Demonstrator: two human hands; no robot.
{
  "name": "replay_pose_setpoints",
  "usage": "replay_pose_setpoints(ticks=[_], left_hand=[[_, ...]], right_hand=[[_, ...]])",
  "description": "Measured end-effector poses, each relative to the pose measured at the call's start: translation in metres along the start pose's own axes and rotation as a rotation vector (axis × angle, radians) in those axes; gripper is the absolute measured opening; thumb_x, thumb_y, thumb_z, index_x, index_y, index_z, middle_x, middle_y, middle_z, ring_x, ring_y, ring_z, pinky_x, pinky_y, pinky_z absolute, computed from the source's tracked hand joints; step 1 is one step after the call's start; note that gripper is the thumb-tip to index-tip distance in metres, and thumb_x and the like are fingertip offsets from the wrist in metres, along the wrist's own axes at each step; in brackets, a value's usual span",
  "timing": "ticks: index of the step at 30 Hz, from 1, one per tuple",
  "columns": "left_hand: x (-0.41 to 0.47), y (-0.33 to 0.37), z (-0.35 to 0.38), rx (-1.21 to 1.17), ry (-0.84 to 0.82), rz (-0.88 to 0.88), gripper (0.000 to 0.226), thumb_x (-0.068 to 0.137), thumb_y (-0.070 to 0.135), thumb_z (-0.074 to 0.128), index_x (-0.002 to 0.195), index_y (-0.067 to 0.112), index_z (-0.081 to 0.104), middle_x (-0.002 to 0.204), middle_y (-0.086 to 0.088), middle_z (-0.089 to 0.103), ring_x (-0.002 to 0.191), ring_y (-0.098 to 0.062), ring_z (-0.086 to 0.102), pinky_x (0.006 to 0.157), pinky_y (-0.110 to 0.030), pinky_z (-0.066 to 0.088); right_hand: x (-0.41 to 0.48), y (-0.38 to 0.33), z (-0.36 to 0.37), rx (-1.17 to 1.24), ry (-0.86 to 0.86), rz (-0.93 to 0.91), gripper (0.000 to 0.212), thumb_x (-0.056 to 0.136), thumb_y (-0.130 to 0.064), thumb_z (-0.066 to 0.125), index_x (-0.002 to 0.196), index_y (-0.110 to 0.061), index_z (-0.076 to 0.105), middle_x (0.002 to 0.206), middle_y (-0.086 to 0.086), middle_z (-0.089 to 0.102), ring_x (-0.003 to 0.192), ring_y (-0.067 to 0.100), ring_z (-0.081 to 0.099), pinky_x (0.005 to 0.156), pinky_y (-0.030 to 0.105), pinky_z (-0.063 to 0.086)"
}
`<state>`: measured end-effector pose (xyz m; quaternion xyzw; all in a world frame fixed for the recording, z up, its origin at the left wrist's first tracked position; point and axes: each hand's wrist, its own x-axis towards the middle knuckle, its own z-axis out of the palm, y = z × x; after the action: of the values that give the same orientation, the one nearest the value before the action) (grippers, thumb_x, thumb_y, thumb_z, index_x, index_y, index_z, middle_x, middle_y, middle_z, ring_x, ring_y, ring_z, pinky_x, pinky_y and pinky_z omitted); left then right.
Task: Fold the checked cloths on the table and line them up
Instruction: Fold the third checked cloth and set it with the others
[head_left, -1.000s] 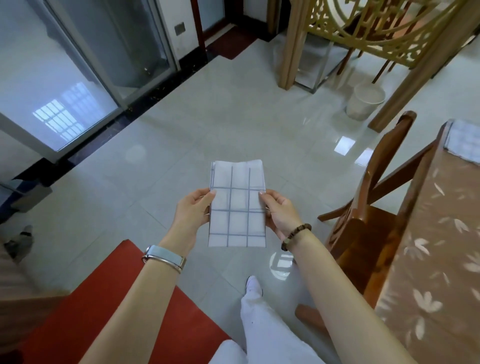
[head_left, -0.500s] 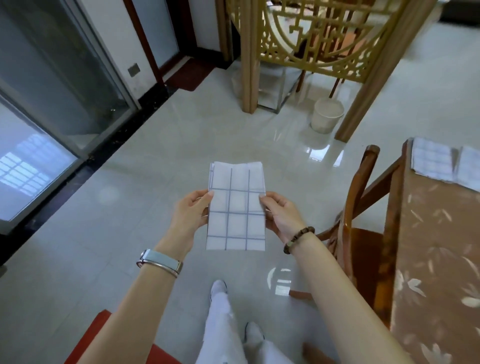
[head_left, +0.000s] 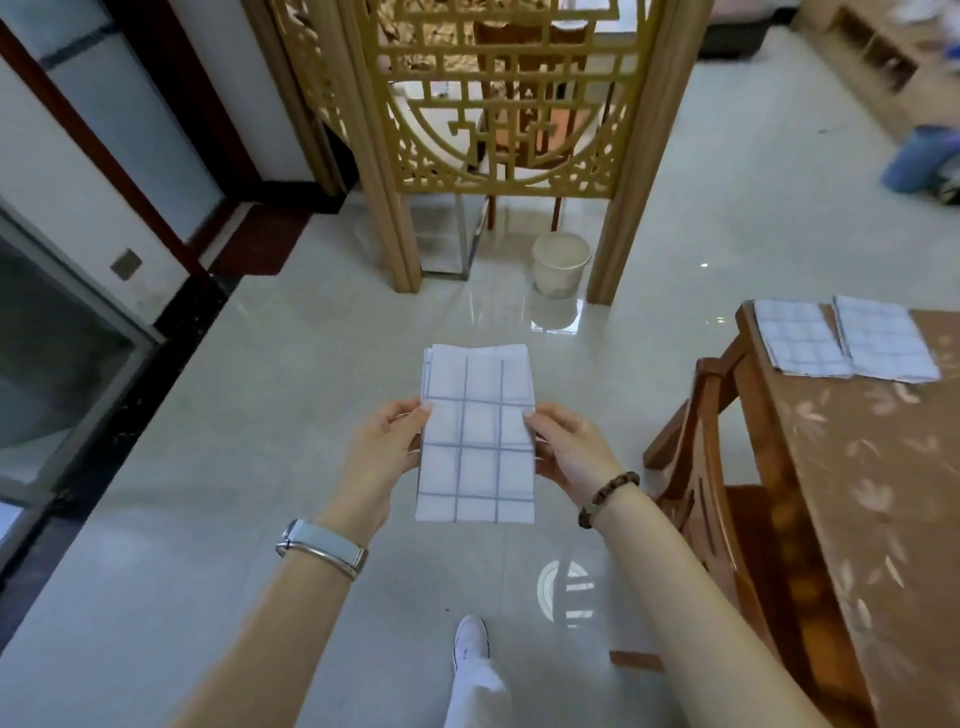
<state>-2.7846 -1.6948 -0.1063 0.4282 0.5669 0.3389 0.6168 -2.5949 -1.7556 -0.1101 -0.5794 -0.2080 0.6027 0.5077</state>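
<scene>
Hands meet at chest height over a pale glossy tiled floor (head_left: 249, 426), both gripping one folded white cloth with thin grey-blue check lines (head_left: 475, 447). The left hand (head_left: 382, 454) pinches the cloth's left edge about halfway up, thumb on the front face and fingers behind; the right hand (head_left: 569, 452) pinches the right edge at the same height in the same way. The cloth hangs as a tall, narrow rectangle, with its layered edges showing along the top and upper left side. It is held in the air, well apart from the wooden table with a brown leaf-patterned cover (head_left: 857, 499) at the right of the view. On that table's far corner lie two more folded checked cloths, a left one (head_left: 800, 338) and a right one (head_left: 883, 340), flat, side by side and touching or nearly so along their long edges. A reddish wooden chair (head_left: 701, 467) stands just beside the table's near edge. A silver wristband (head_left: 322, 548) circles the left wrist and a dark beaded bracelet (head_left: 605, 496) the right. Farther off, a cream plastic bucket (head_left: 561, 262) sits on the floor at the foot of a golden lattice screen (head_left: 498, 104). A white shoe (head_left: 470, 636) shows below the arms.
</scene>
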Motion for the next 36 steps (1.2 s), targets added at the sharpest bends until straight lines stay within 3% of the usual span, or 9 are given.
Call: replay_pose_setpoints(ticks=[5,9,13,20,24,29,36], left_hand=[[0.056,0.037,-0.007,0.040,-0.088,0.025,0.009,0.097,0.020,0.060,0.099,0.015,0.067,0.093,-0.008,0.072,0.084,-0.019,0.065,0.067,-0.024,0.056],[0.091,0.059,-0.002,0.079,-0.152,0.054,0.009,0.097,0.019,0.058,0.096,0.015,0.066,0.080,0.002,0.074,0.073,-0.012,0.068,0.060,-0.021,0.055],[0.119,0.071,0.011,0.089,-0.197,0.055,0.010,0.098,0.018,0.058,0.095,0.014,0.066,0.079,0.002,0.073,0.070,-0.010,0.067,0.058,-0.020,0.054],[0.172,0.079,0.044,0.080,-0.257,0.013,0.009,0.097,0.016,0.058,0.098,0.013,0.066,0.082,-0.001,0.074,0.071,-0.012,0.067,0.057,-0.020,0.055],[0.211,0.090,0.066,0.118,-0.289,0.010,0.007,0.097,0.018,0.059,0.097,0.014,0.065,0.079,0.002,0.075,0.071,-0.011,0.069,0.059,-0.021,0.055],[0.268,0.111,0.111,0.162,-0.328,0.019,0.008,0.097,0.020,0.059,0.098,0.015,0.066,0.084,-0.001,0.074,0.076,-0.014,0.069,0.062,-0.023,0.054],[0.326,0.143,0.183,0.188,-0.386,0.012,0.013,0.097,0.023,0.059,0.105,0.015,0.066,0.094,-0.004,0.076,0.089,-0.020,0.072,0.071,-0.029,0.056]], right_hand=[[0.036,-0.024,0.020,0.039,0.057,-0.035,0.020,0.096,-0.015,0.054,0.111,-0.006,0.064,0.086,0.003,0.069,0.062,0.009,0.063,0.066,0.028,0.053],[0.058,-0.044,0.027,0.075,0.077,-0.074,0.020,0.098,-0.012,0.050,0.113,-0.005,0.061,0.058,-0.013,0.063,0.046,0.000,0.056,0.065,0.027,0.048],[0.075,-0.056,0.023,0.102,0.116,-0.102,0.014,0.098,-0.011,0.048,0.104,-0.009,0.062,0.052,-0.013,0.061,0.044,-0.001,0.054,0.064,0.026,0.048],[0.118,-0.068,-0.002,0.178,0.185,-0.099,0.012,0.096,-0.013,0.054,0.095,-0.014,0.066,0.078,0.000,0.070,0.060,0.009,0.062,0.062,0.025,0.052],[0.152,-0.081,-0.017,0.204,0.213,-0.097,0.012,0.096,-0.013,0.054,0.099,-0.013,0.065,0.078,0.000,0.070,0.062,0.010,0.064,0.057,0.023,0.053],[0.201,-0.109,-0.047,0.218,0.249,-0.110,0.019,0.096,-0.015,0.054,0.111,-0.009,0.064,0.092,0.006,0.071,0.077,0.017,0.066,0.072,0.031,0.055],[0.257,-0.158,-0.096,0.249,0.329,-0.108,0.024,0.096,-0.017,0.055,0.117,-0.008,0.062,0.096,0.007,0.070,0.082,0.018,0.065,0.073,0.031,0.055]])
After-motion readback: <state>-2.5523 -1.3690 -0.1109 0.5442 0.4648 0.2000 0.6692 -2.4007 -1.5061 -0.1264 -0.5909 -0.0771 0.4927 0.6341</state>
